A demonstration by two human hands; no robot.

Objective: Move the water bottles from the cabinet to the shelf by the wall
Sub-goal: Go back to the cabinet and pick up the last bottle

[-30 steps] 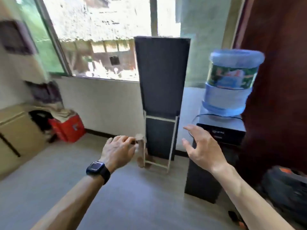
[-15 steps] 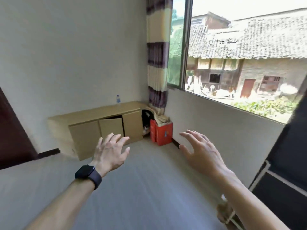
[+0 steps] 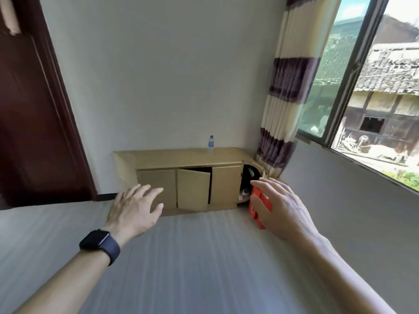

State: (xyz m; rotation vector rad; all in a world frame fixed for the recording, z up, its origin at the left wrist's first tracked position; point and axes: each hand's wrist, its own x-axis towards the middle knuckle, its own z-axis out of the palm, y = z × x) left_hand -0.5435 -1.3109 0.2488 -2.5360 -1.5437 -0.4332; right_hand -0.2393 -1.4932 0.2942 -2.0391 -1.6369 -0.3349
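Note:
A small water bottle point(image 3: 210, 142) with a blue cap and label stands on top of a low light-wood cabinet point(image 3: 181, 158) against the far wall. The cabinet's middle door point(image 3: 192, 192) hangs ajar, and its inside is dark. My left hand point(image 3: 133, 210), with a dark watch on the wrist, is raised in front of me with fingers spread, holding nothing. My right hand point(image 3: 278, 209) is also raised with relaxed, spread fingers and holds nothing. Both hands are well short of the cabinet. The shelf is out of view.
A red box point(image 3: 258, 208) sits on the floor right of the cabinet, partly behind my right hand. A striped curtain point(image 3: 288, 91) hangs in the corner beside a large window point(image 3: 371, 94). A dark wooden door point(image 3: 29, 109) stands at the left. Grey floor stretches toward the cabinet.
My view has swung left from the dark shelf and water dispenser to face the cabinet, which is now centred and closer. Both hands stay raised and empty.

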